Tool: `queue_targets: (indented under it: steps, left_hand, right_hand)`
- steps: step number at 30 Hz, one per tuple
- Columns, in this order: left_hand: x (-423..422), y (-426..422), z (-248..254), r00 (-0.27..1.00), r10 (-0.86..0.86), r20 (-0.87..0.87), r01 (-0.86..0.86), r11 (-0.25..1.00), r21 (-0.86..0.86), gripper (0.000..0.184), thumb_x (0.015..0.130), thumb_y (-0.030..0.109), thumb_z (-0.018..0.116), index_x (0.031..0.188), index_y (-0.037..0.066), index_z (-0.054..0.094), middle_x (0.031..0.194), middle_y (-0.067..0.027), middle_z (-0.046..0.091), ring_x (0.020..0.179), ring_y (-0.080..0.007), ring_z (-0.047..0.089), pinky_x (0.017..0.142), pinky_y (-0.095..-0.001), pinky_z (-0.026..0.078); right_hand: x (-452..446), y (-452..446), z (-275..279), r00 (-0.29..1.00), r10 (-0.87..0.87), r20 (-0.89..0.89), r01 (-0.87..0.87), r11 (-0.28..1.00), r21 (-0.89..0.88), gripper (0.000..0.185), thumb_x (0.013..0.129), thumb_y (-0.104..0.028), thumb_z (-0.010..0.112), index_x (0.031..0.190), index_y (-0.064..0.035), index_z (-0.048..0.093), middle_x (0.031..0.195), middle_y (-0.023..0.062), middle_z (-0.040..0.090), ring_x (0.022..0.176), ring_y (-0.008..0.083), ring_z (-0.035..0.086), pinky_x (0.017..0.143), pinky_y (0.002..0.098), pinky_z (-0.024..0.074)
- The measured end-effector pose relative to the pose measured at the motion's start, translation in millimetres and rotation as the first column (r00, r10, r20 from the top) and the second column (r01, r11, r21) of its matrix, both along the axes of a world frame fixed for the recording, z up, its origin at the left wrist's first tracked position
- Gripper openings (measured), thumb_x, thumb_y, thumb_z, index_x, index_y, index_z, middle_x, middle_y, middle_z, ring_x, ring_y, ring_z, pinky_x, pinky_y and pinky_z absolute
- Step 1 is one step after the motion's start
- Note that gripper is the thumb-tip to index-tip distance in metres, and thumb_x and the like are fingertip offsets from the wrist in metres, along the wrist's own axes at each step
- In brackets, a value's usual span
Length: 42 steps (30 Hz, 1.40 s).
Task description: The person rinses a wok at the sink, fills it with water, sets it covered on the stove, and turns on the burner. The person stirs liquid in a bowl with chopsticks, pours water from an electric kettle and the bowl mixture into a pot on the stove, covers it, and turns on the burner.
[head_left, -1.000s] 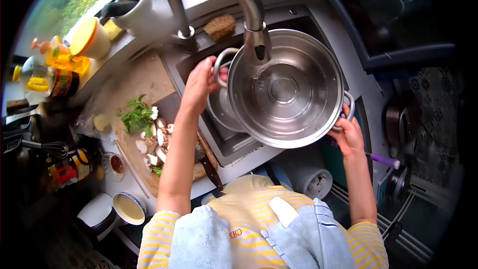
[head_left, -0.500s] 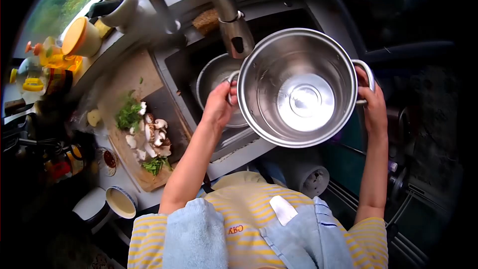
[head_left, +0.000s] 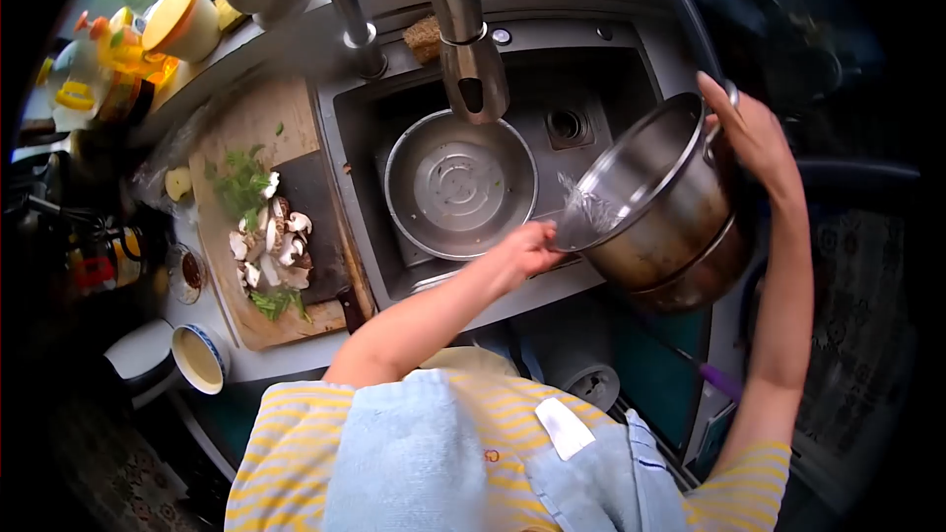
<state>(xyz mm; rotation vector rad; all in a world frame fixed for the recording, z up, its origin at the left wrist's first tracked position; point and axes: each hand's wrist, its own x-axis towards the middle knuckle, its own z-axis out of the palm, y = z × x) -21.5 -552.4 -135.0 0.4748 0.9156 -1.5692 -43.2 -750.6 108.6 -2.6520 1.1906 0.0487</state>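
Holding tilted steel pot (head_left: 680, 251) near metal basin (head_left: 458, 187): at lower rim (head_left: 583, 244) by left hand (head_left: 533, 249), fingers curled closed; at handle (head_left: 710, 144) by right hand (head_left: 754, 138), fingers wrapped round.

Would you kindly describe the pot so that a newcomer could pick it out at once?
Start at the sink, with the faucet over it. At the sink's right side in the picture, between the left hand and right hand, is a deep metal pot. Unlike the basin in the sink, it is tilted and brown-stained outside.
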Motion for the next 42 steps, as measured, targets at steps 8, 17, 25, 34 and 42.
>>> queue_targets:
  steps: [8,17,25,34,42]
  left_hand:
    - [-95.3,-44.6,-49.3,0.817,-0.158,-0.555,-0.013,0.957,-0.291,0.013,0.083,0.003,0.044,0.080,0.000,0.056,0.075,-0.0112,0.060,0.068,-0.0228,0.062,0.062,-0.0325,0.055]
    - [-130.3,-94.5,-136.9,0.911,-0.073,-0.406,-0.087,0.928,-0.363,0.014,0.082,0.004,0.043,0.084,-0.001,0.055,0.079,-0.0117,0.061,0.075,-0.0222,0.060,0.067,-0.0341,0.053]
    - [-55.5,-49.2,-67.7,0.988,0.114,-0.107,-0.152,0.847,-0.510,0.009,0.076,0.006,0.047,0.070,0.000,0.050,0.062,-0.0092,0.050,0.063,-0.0205,0.056,0.061,-0.0286,0.049]
    - [-52.5,21.8,34.5,0.985,0.147,0.093,-0.092,0.893,-0.441,0.020,0.078,0.011,0.043,0.059,0.008,0.048,0.046,0.0006,0.042,0.039,-0.0132,0.043,0.045,-0.0270,0.045]
    - [-52.4,167.1,35.4,0.988,0.105,-0.111,-0.145,0.877,-0.458,0.011,0.082,0.007,0.040,0.079,0.002,0.050,0.062,-0.0100,0.052,0.055,-0.0214,0.054,0.060,-0.0386,0.051]
  right_hand:
    - [49.7,-16.5,3.5,0.811,0.063,-0.581,-0.197,0.966,-0.170,0.080,0.076,-0.071,0.030,0.080,0.0005,0.065,0.083,0.0207,0.061,0.085,0.0352,0.058,0.076,0.0388,0.0445]
    - [37.4,-49.6,12.4,0.943,0.030,-0.333,-0.095,0.979,-0.182,0.067,0.080,-0.062,0.039,0.075,0.0016,0.061,0.065,0.0155,0.056,0.065,0.0260,0.056,0.063,0.0354,0.0417]
    - [18.4,-45.5,21.8,0.970,-0.056,0.237,-0.024,0.946,0.323,0.052,0.085,-0.049,0.043,0.067,-0.0020,0.056,0.059,0.0048,0.052,0.053,0.0153,0.046,0.050,0.0316,0.0363]
    - [-59.5,-2.3,-21.3,0.999,0.047,-0.017,-0.039,0.951,0.307,0.036,0.085,-0.037,0.045,0.069,-0.0052,0.050,0.067,0.0039,0.049,0.054,0.0157,0.040,0.050,0.0298,0.0333]
    - [-43.4,203.5,-50.1,0.960,-0.108,0.259,-0.030,0.879,0.477,0.034,0.085,-0.035,0.044,0.084,-0.0018,0.048,0.080,0.0061,0.050,0.067,0.0158,0.044,0.061,0.0285,0.0347]
